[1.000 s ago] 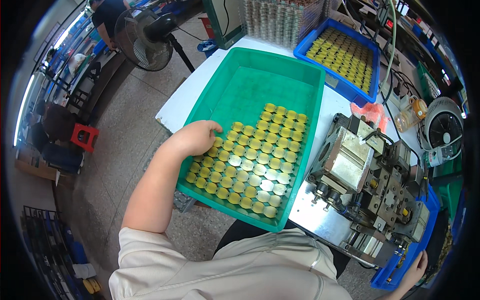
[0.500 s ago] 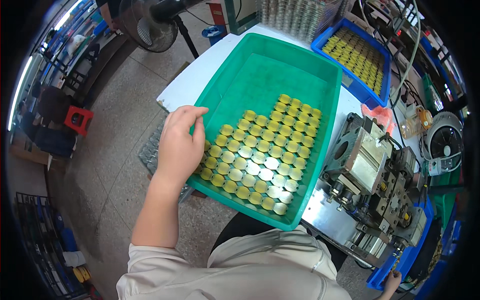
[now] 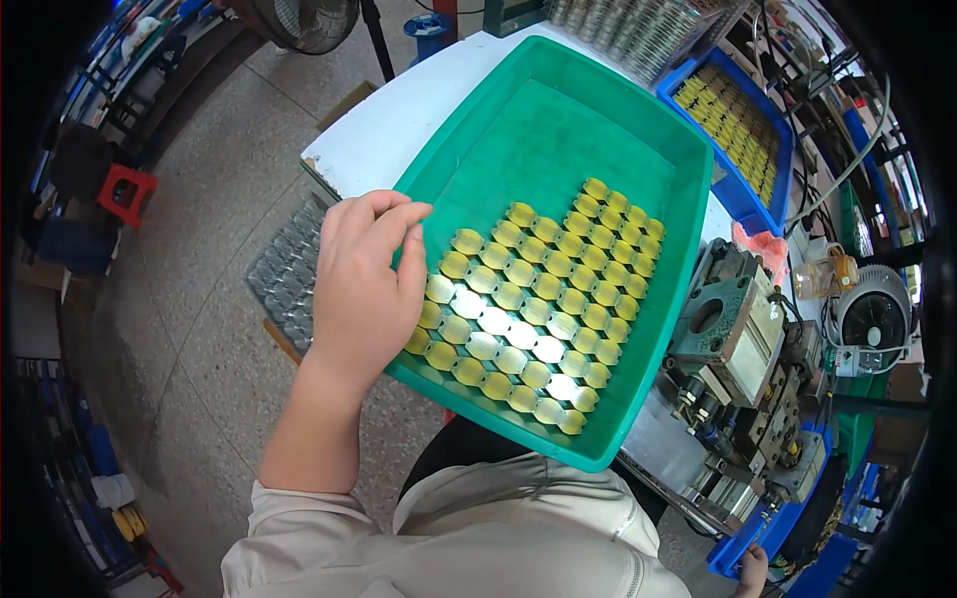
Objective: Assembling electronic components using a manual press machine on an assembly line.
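Observation:
A green plastic tray (image 3: 439, 384) lies tilted before me, with rows of small yellow rounded pieces (image 3: 506, 296) covering its near and right parts. My left hand (image 3: 369, 284) is over the tray's left rim, palm down, thumb a little apart from the loosely bent fingers. Nothing shows between them. At the lower right my right hand (image 3: 755, 568) is by the edge of a blue bin (image 3: 726, 554) under a metal machine (image 3: 733, 324). Its fingers look curled together; what they hold, if anything, is too small to make out.
A blue tray (image 3: 743, 204) of yellow pieces stands at the back right beside stacked clear trays (image 3: 633, 35). A small fan (image 3: 874, 321), a pink cloth (image 3: 763, 249) and cables are past the machine. A clear tray of grey pieces (image 3: 287, 264) is low on the left.
The view has shifted, and the grey pieces at the left show more fully. My left hand stays by the tray's left rim, and my right hand stays by the blue bin.

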### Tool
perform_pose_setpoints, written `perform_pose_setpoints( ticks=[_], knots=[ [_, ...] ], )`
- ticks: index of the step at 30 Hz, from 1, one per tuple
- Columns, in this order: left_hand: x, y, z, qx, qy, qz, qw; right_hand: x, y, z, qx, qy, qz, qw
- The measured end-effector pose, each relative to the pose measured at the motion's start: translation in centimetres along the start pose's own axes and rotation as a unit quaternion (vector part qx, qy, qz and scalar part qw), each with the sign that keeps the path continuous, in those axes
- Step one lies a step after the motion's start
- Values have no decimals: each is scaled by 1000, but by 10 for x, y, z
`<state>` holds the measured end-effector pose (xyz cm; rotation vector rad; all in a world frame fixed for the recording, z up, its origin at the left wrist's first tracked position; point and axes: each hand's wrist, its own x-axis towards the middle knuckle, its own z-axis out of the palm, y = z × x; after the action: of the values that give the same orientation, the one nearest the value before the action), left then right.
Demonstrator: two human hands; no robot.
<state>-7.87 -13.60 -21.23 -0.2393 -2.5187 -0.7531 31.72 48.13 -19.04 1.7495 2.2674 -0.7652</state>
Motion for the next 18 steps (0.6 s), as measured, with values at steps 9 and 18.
perform_pose_setpoints(
  ticks=[9,18],
  knots=[
    [0,-4,-3,6,-6,5,1000,54,71,-21,60,-40,-56,996],
    [0,-4,-2,7,-9,11,1000,115,148,-33,133,-79,-105,982]
  ],
)
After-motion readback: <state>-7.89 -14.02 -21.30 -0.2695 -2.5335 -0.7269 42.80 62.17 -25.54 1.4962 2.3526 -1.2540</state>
